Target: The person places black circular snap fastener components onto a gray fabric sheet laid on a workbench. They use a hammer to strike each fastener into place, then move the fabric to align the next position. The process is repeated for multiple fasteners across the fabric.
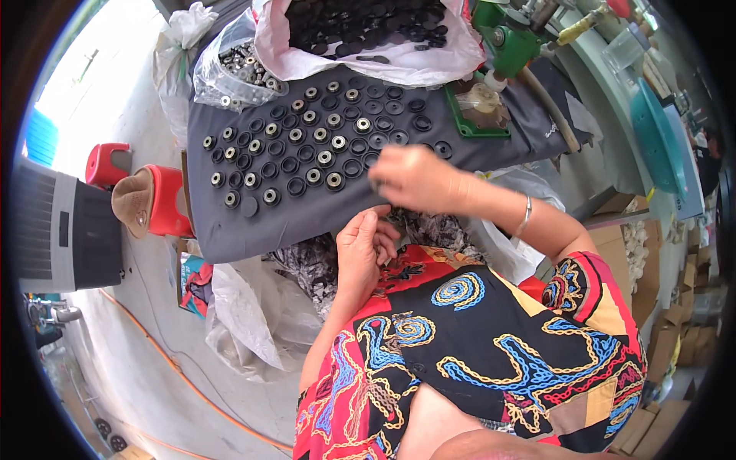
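Observation:
My right hand (418, 180), smeared by motion, is over the near right part of the cloth-covered table (245, 238). Its fingers are curled together; a dark bit shows beneath them, too blurred to name. My left hand (364, 245) is at the table's near edge, thumb and forefinger pressed together, and what they hold, if anything, is hidden. Black round rings (290, 165) lie in rows on the dark cloth. Many on the left and middle hold a metal bearing (325, 159); those on the right, like one black cup (443, 149), show none. A plain black disc (249, 206) lies near left.
Behind the rows stand a white sack (268, 38) of black discs (368, 23) and a clear bag (222, 69) of metal bearings. A green hand press (514, 50) stands back right, its handle (548, 107) reaching out. Red stools (165, 203) are to the left.

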The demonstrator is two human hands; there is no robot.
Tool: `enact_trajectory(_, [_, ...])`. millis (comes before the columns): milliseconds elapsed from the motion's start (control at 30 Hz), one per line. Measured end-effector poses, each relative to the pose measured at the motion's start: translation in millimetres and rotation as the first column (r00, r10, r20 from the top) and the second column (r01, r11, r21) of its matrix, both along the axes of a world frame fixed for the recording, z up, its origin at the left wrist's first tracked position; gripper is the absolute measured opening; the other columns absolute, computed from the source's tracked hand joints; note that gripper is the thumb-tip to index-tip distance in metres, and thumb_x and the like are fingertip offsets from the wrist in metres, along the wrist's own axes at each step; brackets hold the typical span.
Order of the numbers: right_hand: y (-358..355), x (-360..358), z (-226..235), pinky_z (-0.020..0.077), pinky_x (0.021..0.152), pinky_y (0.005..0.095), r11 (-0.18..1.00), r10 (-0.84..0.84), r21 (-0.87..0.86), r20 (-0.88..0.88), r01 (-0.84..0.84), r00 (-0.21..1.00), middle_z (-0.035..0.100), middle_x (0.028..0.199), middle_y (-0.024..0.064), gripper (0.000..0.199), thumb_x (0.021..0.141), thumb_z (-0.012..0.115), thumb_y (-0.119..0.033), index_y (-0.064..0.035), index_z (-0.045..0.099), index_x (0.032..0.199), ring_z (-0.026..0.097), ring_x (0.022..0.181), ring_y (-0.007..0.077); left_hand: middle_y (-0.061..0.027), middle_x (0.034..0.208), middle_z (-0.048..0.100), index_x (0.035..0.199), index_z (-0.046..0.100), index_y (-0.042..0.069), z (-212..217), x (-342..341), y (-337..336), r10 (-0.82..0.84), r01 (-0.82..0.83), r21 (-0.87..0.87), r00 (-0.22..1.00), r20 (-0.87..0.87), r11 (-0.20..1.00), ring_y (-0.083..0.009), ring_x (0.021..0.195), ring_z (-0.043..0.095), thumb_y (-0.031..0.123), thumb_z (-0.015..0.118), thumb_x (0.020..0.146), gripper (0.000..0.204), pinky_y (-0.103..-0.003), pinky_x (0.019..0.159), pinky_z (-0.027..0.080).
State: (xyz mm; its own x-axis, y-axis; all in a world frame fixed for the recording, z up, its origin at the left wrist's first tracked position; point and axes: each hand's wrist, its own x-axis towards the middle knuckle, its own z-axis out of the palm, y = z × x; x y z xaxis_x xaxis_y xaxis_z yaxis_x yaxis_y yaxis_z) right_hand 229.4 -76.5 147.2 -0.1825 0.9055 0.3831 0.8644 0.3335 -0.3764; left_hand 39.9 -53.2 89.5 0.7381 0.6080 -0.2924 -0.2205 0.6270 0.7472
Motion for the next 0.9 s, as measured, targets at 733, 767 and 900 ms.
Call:
enact_trajectory(733, [98.0, 89.9, -11.8, 0.0507, 0.078, 0.0446, 0.894, -0.318, -0.246, 0.242, 0.374, 0.917, 0.066, 0.086, 0.0195, 0.024, 0.073, 0.067, -0.011, -0.0009, 0.071, 0.095, 0.064, 0.086, 0.0360, -0.0080, 0.078, 0.065, 0.108, 0.062, 0.000, 2.0, -21.7, 1.6, 0.061, -0.060, -0.089, 0.998, 0.013, 0.994, -0.0107, 0.054, 0.059, 0.017, 0.051, 0.099, 0.022, -0.019, 0.042, 0.034])
enact_trajectory(767, [97.9, 88.9, -10.0, 0.0509, 0.077, 0.0447, 0.895, -0.308, -0.245, 0.262, 0.372, 0.914, 0.067, 0.086, 0.0200, 0.024, 0.073, 0.067, -0.011, -0.0007, 0.071, 0.094, 0.065, 0.085, 0.0363, -0.0080, 0.078, 0.065, 0.108, 0.062, 0.000, 2.6, -21.7, 1.3, 0.059, -0.058, -0.094, 0.998, 0.010, 0.994, -0.0107, 0.054, 0.059, 0.017, 0.051, 0.099, 0.022, -0.019, 0.042, 0.034])
enact_trajectory(900, [103.2, 85.7, -7.4, 0.0515, 0.076, 0.0450, 0.888, -0.284, -0.253, 0.359, 0.385, 0.889, 0.067, 0.085, 0.0210, 0.020, 0.072, 0.067, -0.009, 0.0000, 0.071, 0.089, 0.065, 0.084, 0.0374, -0.0078, 0.078, 0.065, 0.108, 0.061, 0.000, 6.5, -18.7, 0.0, 0.037, -0.038, -0.108, 0.999, -0.008, 0.993, -0.0113, 0.055, 0.059, 0.018, 0.051, 0.099, 0.022, -0.022, 0.043, 0.034])
